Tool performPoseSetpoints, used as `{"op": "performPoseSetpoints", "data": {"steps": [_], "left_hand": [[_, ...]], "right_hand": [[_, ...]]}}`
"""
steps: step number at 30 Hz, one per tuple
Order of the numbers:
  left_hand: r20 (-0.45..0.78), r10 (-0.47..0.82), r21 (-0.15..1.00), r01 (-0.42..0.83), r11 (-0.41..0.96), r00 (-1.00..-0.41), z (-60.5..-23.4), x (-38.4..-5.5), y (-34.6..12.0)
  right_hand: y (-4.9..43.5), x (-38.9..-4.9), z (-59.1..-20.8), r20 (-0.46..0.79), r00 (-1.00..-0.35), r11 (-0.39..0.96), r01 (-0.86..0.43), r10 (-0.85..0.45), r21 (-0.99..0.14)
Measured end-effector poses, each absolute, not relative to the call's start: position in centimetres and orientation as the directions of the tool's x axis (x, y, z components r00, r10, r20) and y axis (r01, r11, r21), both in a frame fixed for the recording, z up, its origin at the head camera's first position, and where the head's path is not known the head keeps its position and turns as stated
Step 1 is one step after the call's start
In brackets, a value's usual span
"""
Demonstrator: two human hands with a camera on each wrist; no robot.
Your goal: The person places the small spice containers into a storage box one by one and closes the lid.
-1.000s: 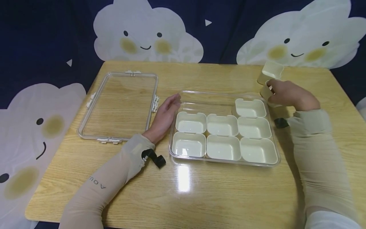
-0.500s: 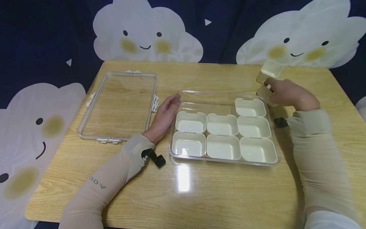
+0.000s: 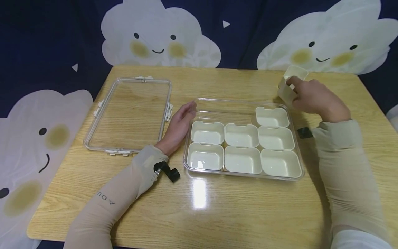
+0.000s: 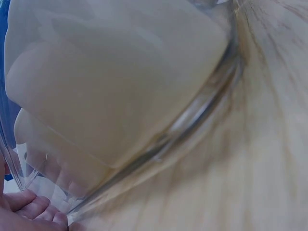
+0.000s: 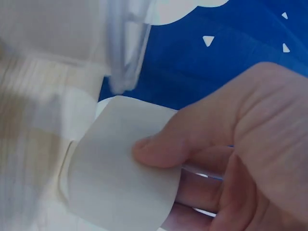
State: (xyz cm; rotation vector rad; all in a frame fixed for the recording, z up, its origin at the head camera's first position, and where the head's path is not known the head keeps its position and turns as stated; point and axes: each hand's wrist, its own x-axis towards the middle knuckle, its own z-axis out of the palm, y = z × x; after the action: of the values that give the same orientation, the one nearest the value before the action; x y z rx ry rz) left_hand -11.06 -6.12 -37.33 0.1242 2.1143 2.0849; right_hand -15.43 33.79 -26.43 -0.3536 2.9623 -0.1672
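Observation:
My right hand (image 3: 317, 98) holds a small cream cup (image 3: 285, 94) at the table's far right, beyond the clear box. In the right wrist view the thumb presses on the side of the cup (image 5: 110, 168), with the other fingers on its far side. A second cream cup (image 3: 296, 71) stands just behind, partly covered by the hand. My left hand (image 3: 178, 128) rests its extended fingers against the left wall of the clear plastic box (image 3: 224, 118). Several cream cups sit inside that box, and its back left part shows bare floor.
A clear lid (image 3: 132, 116) with white clips lies flat on the wooden table (image 3: 217, 214), left of the box. Behind the table hangs a dark blue cloth (image 3: 242, 38) with cloud faces.
My right hand has raised the cream cup and moved it slightly away, so it now overlaps the cup behind. My left hand and the box have stayed put.

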Motion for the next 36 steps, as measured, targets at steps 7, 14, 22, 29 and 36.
{"op": "performPoseSetpoints", "data": {"steps": [7, 14, 22, 29, 36], "left_hand": [[-0.059, 0.181, 0.998, -0.059, 0.005, -0.982, -37.3, -11.0, -6.1], [-0.067, 0.182, 0.998, -0.065, 0.017, -0.981, -37.2, -11.1, -6.1], [-0.072, 0.184, 0.997, -0.071, 0.011, -0.980, -37.3, -11.1, -6.1], [-0.075, 0.186, 0.997, -0.074, 0.010, -0.980, -37.3, -11.1, -6.1], [-0.073, 0.188, 0.997, -0.072, 0.011, -0.980, -37.2, -11.0, -6.1]], "right_hand": [[32.5, -14.4, -25.4, 0.014, -0.958, 0.952, -0.285, -0.286, -0.112], [31.3, -13.3, -24.6, 0.091, -0.947, 0.940, -0.319, -0.309, -0.118], [29.8, -12.3, -23.9, 0.133, -0.932, 0.929, -0.353, -0.338, -0.114], [28.2, -11.4, -23.6, 0.155, -0.901, 0.901, -0.422, -0.405, -0.101], [27.0, -10.9, -24.0, 0.165, -0.873, 0.870, -0.480, -0.459, -0.115]]}}
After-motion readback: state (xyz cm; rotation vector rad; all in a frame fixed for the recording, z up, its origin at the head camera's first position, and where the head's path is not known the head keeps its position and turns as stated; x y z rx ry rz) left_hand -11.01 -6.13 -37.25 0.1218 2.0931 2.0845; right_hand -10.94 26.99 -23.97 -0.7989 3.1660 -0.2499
